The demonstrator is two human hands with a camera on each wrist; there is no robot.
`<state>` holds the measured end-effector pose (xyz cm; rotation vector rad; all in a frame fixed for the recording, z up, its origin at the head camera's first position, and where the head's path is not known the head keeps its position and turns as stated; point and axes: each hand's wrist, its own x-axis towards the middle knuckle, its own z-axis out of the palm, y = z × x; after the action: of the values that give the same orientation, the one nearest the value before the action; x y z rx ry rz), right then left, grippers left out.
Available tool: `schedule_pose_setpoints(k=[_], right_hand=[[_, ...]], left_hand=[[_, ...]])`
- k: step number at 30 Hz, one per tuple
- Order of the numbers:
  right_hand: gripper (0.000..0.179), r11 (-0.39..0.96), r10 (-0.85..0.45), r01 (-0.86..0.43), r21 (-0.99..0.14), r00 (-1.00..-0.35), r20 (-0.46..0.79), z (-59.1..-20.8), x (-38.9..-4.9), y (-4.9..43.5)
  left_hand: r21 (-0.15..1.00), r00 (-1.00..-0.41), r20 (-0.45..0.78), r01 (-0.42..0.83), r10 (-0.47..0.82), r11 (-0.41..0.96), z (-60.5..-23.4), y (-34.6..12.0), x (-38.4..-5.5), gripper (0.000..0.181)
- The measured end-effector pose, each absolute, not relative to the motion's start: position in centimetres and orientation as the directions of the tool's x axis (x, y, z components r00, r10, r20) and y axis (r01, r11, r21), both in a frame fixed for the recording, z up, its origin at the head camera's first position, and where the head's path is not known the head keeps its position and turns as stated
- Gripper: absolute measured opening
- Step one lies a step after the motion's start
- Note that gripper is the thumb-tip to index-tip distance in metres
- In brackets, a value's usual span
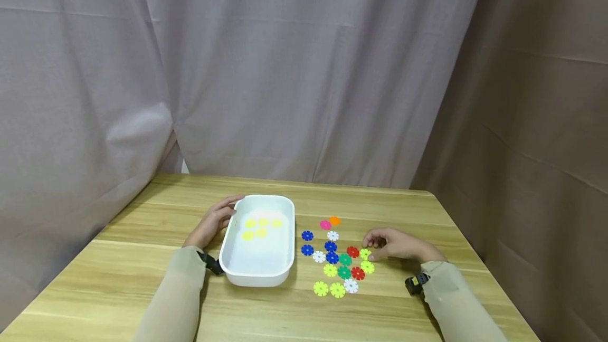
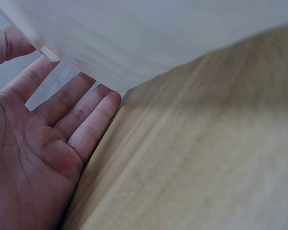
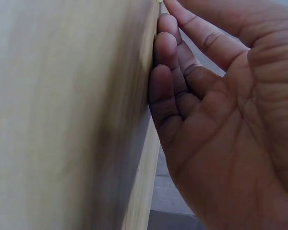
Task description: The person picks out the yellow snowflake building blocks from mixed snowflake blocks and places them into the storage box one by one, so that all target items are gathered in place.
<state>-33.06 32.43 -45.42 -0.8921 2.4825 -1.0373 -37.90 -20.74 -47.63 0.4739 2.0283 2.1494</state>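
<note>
My left hand (image 1: 216,221) lies along the left side of a white plastic tray (image 1: 257,273), fingers at its rim. In the left wrist view its fairly straight fingers (image 2: 98,115) touch the tray's outer wall (image 2: 134,38). Several yellow snowflake discs (image 1: 248,236) lie inside the tray. On the right, my right hand (image 1: 391,244) has thumb and index finger at a yellow-green snowflake disc (image 1: 365,253), pinching its edge. Its other fingers (image 3: 165,88) curl close to the tabletop in the right wrist view, where only a speck of yellow shows at the fingertips.
Between tray and right hand lie loose snowflake discs: blue (image 1: 307,250), white (image 1: 351,285), green (image 1: 344,272), red (image 1: 358,273), pink (image 1: 325,225), orange (image 1: 334,220) and more yellow-green ones (image 1: 338,290). The wooden table (image 1: 266,315) ends before grey curtains (image 1: 285,94).
</note>
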Motion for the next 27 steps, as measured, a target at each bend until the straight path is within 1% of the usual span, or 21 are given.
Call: schedule_pose_setpoints(k=[6,15,27], right_hand=[[0.024,0.580,-0.636,-0.427,-0.694,-0.769,-0.058,-45.43,-33.14,32.29],[0.025,0.582,-0.614,-0.405,-0.705,-0.787,-0.056,-45.28,-33.17,32.29],[0.022,0.539,-0.595,-0.406,-0.738,-0.804,0.007,-45.25,-33.23,32.54]], left_hand=[[0.990,-0.938,0.135,0.117,0.320,-0.075,-47.59,-20.80,-37.80,0.053],[0.989,-0.938,0.143,0.126,0.315,-0.076,-47.46,-20.73,-37.81,0.052],[0.990,-0.940,0.130,0.108,0.315,-0.086,-47.63,-20.64,-37.78,0.052]])
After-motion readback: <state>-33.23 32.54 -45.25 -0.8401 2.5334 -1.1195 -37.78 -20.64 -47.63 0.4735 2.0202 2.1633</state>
